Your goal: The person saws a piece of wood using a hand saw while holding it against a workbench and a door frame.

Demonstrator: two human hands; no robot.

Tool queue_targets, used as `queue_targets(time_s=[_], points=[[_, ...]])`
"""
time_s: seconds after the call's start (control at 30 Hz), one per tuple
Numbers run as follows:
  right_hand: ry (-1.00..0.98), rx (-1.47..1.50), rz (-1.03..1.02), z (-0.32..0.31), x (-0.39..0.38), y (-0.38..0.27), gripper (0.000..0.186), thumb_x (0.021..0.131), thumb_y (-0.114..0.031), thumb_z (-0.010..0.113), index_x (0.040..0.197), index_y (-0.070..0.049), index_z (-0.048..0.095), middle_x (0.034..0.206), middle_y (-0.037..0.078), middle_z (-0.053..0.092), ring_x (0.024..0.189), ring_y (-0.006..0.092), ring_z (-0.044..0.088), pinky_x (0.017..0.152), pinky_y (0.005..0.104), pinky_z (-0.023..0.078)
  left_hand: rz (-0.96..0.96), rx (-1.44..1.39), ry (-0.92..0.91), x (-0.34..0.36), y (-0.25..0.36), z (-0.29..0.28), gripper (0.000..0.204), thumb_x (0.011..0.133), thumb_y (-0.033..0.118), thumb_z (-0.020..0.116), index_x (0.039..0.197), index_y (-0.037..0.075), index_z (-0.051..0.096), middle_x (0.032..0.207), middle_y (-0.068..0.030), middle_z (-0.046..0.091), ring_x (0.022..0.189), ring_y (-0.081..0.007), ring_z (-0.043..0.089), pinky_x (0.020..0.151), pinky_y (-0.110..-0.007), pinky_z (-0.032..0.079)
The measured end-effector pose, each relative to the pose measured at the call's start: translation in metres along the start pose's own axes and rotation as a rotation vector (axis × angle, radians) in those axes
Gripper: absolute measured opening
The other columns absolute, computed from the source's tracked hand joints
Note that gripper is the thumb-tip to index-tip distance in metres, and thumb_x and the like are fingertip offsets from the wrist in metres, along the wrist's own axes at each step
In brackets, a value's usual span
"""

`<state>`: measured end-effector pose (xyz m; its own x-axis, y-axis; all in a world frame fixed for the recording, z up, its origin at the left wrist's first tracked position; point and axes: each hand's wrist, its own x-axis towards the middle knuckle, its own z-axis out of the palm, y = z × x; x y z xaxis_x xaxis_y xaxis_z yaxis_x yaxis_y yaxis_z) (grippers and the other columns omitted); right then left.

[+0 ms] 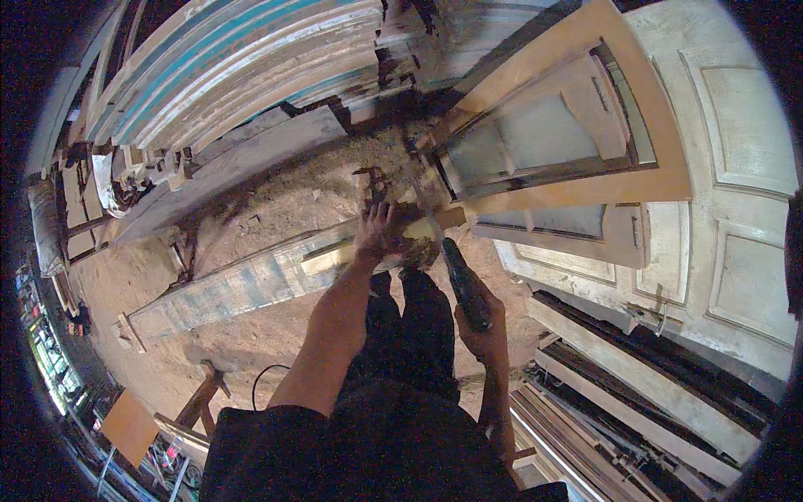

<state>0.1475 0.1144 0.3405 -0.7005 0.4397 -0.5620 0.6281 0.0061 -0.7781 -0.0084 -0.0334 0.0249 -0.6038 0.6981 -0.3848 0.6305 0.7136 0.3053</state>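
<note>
My right hand is wrapped round the dark handle of a handsaw. Its thin blade, slightly blurred, points up and away across the end of a pale wooden strip. That strip lies along a long, worn plank with patchy grey paint. My left hand rests on the wood left of the blade, fingers stretched forward and a little apart. The hand hides part of the strip, and the exact spot where blade meets wood is hard to make out.
Framed wooden panels with glass lean at the right, before pale panelled doors. Stacked boards fill the far left; a loose board lies below them. Timber lengths lie at lower right, and a small wooden stand at lower left.
</note>
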Motion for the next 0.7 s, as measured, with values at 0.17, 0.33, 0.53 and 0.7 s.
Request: queue_targets(time_s=[0.17, 0.33, 0.53, 0.7], points=[[0.050, -0.042, -0.054, 0.002, -0.008, 0.003, 0.055, 0.085, 0.003, 0.066, 0.139, 0.003, 0.056, 0.118, 0.013, 0.071, 0.104, 0.0146, 0.066, 0.092, 0.0297, 0.051, -0.006, 0.006, 0.105, -0.017, 0.010, 0.033, 0.109, 0.078, 0.071, 0.064, 0.159, 0.008, 0.025, 0.157, -0.0205, 0.035, 0.149, -0.0379, 0.029, 0.121, -0.061, 0.019], [0.016, -0.029, -0.016, 0.011, -0.013, -0.005, 0.054, 0.086, 0.002, 0.067, 0.139, 0.003, 0.057, 0.118, 0.012, 0.071, 0.103, 0.0140, 0.066, 0.092, 0.0299, 0.052, -0.036, -0.061, 0.027, -0.047, 0.014, -0.007, 0.116, 0.078, 0.075, 0.061, 0.159, 0.004, 0.020, 0.159, -0.0238, 0.031, 0.149, -0.0413, 0.027, 0.122, -0.062, 0.016], [0.060, -0.113, -0.079, 0.003, -0.015, 0.015, 0.053, 0.086, 0.001, 0.067, 0.138, 0.003, 0.057, 0.117, 0.012, 0.071, 0.102, 0.0139, 0.065, 0.092, 0.0299, 0.051, -0.005, -0.130, -0.016, -0.045, 0.041, -0.062, 0.123, 0.073, 0.083, 0.060, 0.157, -0.001, 0.024, 0.157, -0.0243, 0.032, 0.147, -0.0415, 0.030, 0.121, -0.062, 0.018], [-0.020, -0.056, -0.054, 0.006, -0.019, 0.012, 0.054, 0.086, -0.001, 0.065, 0.139, 0.002, 0.055, 0.127, 0.018, 0.069, 0.114, 0.0233, 0.067, 0.099, 0.0345, 0.051, -0.033, -0.080, -0.013, -0.037, 0.008, -0.014, 0.118, 0.076, 0.082, 0.060, 0.156, 0.002, 0.027, 0.156, -0.0212, 0.037, 0.145, -0.0400, 0.034, 0.120, -0.060, 0.021]])
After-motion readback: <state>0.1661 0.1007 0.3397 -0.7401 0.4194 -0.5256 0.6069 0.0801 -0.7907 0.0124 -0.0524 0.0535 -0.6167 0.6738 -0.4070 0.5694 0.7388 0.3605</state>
